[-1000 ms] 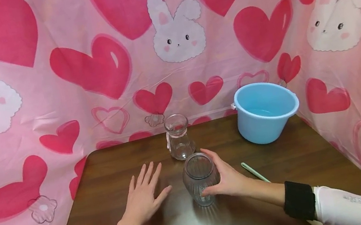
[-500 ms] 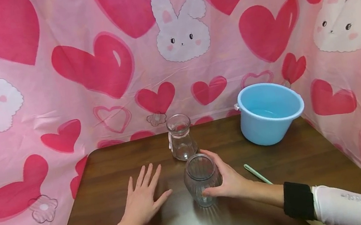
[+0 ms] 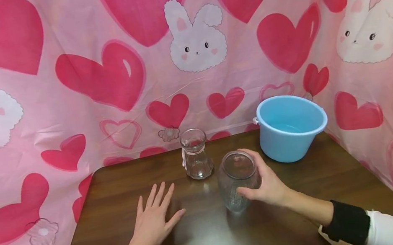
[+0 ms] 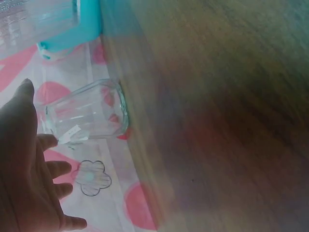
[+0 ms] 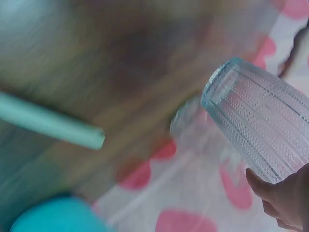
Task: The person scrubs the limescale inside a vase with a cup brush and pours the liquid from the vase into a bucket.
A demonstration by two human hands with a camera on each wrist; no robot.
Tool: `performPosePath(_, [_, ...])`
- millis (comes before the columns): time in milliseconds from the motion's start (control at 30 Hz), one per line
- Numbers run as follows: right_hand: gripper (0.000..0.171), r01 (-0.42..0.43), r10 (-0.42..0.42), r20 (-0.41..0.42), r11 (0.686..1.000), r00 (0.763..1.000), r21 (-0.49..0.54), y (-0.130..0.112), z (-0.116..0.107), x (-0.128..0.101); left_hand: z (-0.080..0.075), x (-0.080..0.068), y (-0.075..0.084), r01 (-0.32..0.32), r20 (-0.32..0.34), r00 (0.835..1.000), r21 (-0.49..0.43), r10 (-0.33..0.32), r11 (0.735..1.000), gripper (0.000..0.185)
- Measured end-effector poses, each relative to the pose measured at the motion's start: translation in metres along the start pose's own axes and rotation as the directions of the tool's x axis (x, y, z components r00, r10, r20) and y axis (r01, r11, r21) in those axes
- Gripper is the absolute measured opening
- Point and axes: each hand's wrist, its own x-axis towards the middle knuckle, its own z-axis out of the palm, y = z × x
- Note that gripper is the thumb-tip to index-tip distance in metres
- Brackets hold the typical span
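Note:
My right hand grips a clear ribbed glass vase from its right side, thumb in front and fingers behind. The vase stands nearly upright, its base lifted a little over the table. In the right wrist view its textured wall fills the right side. My left hand is held palm down over the table with fingers spread, holding nothing. Behind the hands stands a second clear glass vase with a pale ribbon round its neck; the left wrist view shows it beyond the left fingers.
A light blue bucket stands at the back right of the dark wooden table. A pale green rod lies on the right, mostly hidden under my right forearm in the head view. A pink curtain with hearts and rabbits closes the back and sides.
My right hand has lifted the ribbed vase off the table and carried it to the right. The left hand has stayed nearly in place.

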Motion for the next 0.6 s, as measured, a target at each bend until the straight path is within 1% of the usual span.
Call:
performPosePath(100, [0.094, -0.002, 0.0, -0.085, 1.0, 0.996, -0.021, -0.007, -0.026, -0.006, 0.001, 0.0, -0.001, -0.015, -0.008, 1.0, -0.013, 0.015, 1.0, 0.079])
performPosePath(167, [0.092, -0.01, 0.003, -0.147, 0.999, 0.989, -0.051, -0.011, -0.046, -0.013, 0.001, 0.001, -0.001, -0.02, -0.005, 1.0, -0.024, 0.02, 1.0, 0.078])
performPosePath(267, [0.089, -0.061, 0.035, -0.218, 0.992, 0.975, -0.114, -0.017, -0.075, -0.027, 0.002, 0.004, -0.003, -0.011, 0.005, 1.0, -0.03, 0.011, 1.0, 0.078])
performPosePath(367, [0.088, -0.134, 0.075, -0.276, 0.97, 0.958, -0.203, -0.021, -0.104, -0.04, 0.001, 0.007, -0.005, 0.003, 0.017, 1.0, -0.027, -0.003, 1.0, 0.077])
performPosePath(467, [0.087, -0.207, 0.1, -0.34, 0.933, 0.935, -0.295, -0.023, -0.133, -0.05, 0.001, 0.01, -0.006, 0.009, 0.038, 0.999, -0.033, -0.008, 0.999, 0.078])
performPosePath(500, [0.086, -0.233, 0.105, -0.371, 0.918, 0.923, -0.32, -0.023, -0.142, -0.052, 0.002, 0.011, -0.006, 0.009, 0.044, 0.999, -0.035, -0.008, 0.999, 0.078])
performPosePath(600, [0.084, -0.337, 0.147, -0.441, 0.856, 0.885, -0.392, -0.021, -0.17, -0.06, 0.005, 0.009, -0.005, 0.008, 0.056, 0.998, -0.037, -0.006, 0.999, 0.079])
